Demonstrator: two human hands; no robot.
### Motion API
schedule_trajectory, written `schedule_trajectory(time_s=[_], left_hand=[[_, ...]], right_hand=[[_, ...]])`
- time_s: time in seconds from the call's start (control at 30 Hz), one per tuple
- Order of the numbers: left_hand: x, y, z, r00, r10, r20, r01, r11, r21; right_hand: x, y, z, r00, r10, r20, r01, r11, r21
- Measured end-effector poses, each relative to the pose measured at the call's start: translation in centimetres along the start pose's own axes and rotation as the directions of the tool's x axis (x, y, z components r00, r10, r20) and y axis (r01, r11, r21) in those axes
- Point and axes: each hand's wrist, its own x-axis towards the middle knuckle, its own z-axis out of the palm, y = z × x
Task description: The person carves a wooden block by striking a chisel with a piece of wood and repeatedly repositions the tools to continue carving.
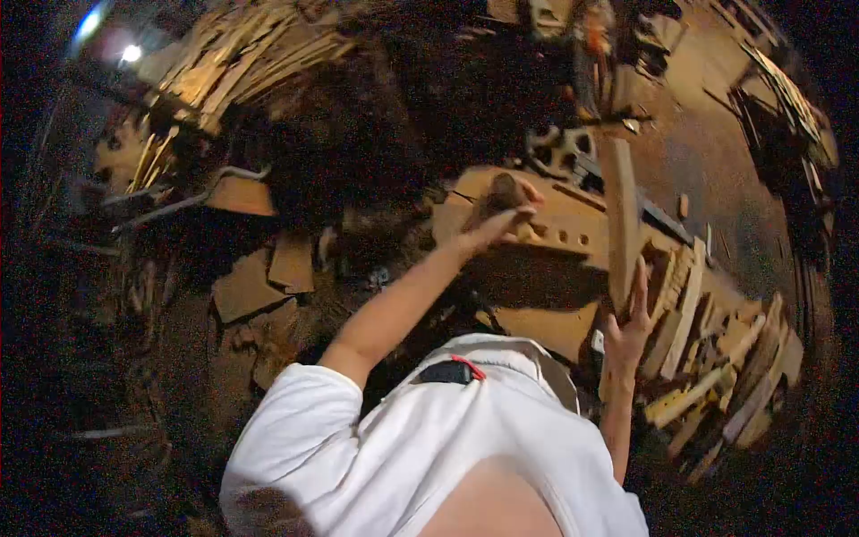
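Note:
Near the middle of the head view, my left hand (494,225) is closed around a dark brown, rounded thing (506,191), too blurred to name. It is over a wooden bench (559,213) with a row of round holes along its near edge. To the right, a long pale wooden board (620,215) stands out lengthwise from my right hand (630,328). My right fingers lie along the right side of its near end, and the thumb is on the left side.
Wood offcuts (684,313) are piled at the right. Long strips of wood (242,63) lie at the upper left, with flat wooden pieces (246,286) below them. A perforated metal part (562,150) sits behind the bench. A person (598,40) is partly visible at the top.

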Motion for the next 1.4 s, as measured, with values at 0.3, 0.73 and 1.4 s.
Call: schedule_trajectory(time_s=[0.3,0.73,1.4], left_hand=[[0.3,1.6,-1.5,0.990,-0.078,0.113,0.048,0.967,0.249],[1.0,2.8,1.6,0.984,-0.038,0.175,-0.065,0.836,0.545],[3.0,-0.3,2.3,0.872,0.018,0.489,-0.051,0.997,0.053]], right_hand=[[-0.4,-0.8,-1.4,1.000,0.022,-0.019,-0.026,0.972,-0.232],[-0.2,0.6,-1.2,0.998,0.062,0.006,-0.059,0.973,-0.221],[2.7,-5.8,0.4,0.998,-0.032,0.053,0.037,0.994,-0.102]])
